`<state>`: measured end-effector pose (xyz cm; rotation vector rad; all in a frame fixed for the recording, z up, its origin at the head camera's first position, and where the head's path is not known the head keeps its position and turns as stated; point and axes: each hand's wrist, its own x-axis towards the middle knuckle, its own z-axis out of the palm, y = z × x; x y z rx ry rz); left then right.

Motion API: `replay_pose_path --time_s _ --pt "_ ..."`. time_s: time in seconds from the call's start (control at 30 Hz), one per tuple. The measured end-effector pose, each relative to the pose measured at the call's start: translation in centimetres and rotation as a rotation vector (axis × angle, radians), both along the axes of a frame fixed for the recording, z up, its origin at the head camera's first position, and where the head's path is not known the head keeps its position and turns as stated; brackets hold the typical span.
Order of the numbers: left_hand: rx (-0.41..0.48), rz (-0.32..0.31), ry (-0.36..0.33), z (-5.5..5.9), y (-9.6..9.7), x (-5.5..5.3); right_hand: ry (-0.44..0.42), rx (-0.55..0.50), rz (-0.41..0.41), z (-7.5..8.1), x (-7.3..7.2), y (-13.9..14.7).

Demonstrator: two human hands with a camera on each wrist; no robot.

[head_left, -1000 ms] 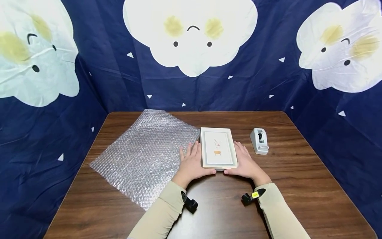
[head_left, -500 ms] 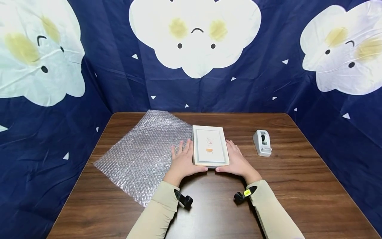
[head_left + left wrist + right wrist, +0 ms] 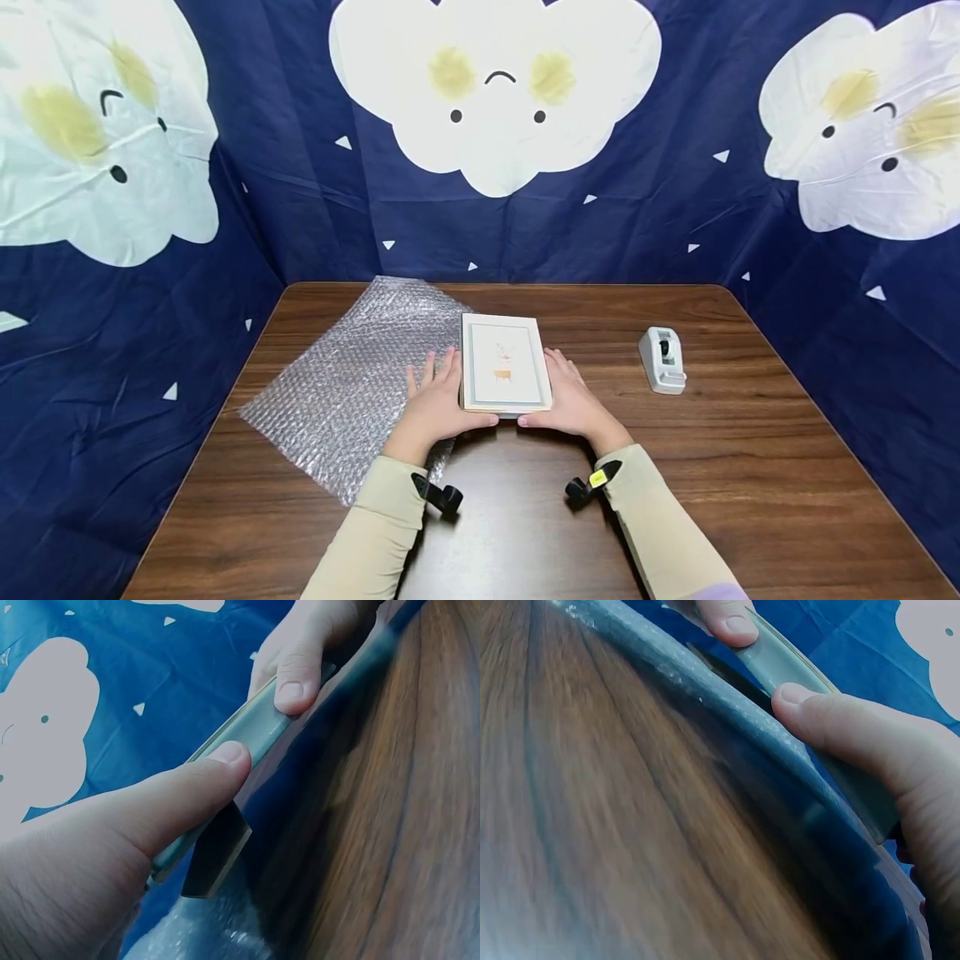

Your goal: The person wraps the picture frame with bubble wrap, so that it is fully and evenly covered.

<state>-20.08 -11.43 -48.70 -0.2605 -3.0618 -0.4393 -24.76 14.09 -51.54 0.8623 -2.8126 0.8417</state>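
Note:
Both hands hold a picture frame [image 3: 507,364], pale-edged with a small orange chair-like drawing, face up in the head view. My left hand [image 3: 433,412] grips its left side, thumb along the near edge. On the right side my right hand [image 3: 576,402] grips it the same way. In the left wrist view, a dark stand flap [image 3: 216,855] hangs from the frame's underside. Both wrist views show the frame raised off the table. A sheet of bubble wrap [image 3: 345,392] lies flat to the left, partly under the left hand and the frame.
A white tape dispenser [image 3: 663,360] stands at the right on the brown wooden table [image 3: 750,467]. Blue cloth walls [image 3: 300,200] with white clouds rise behind the table and on both sides.
Both hands have carried the picture frame leftward, from beside the bubble wrap to over its right edge. The view has shifted slightly. Bubble wrap and tape dispenser stay in place.

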Motion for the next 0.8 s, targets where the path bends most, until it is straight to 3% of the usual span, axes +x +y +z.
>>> replay_pose_path --time_s 0.23,0.8 --pt "0.040 0.008 -0.008 0.1 -1.9 0.1 -0.015 -0.009 0.016 0.4 -0.1 -1.9" --pt "0.090 0.015 -0.005 1.1 -7.4 0.8 0.050 -0.005 0.047 1.2 -0.5 -7.5"
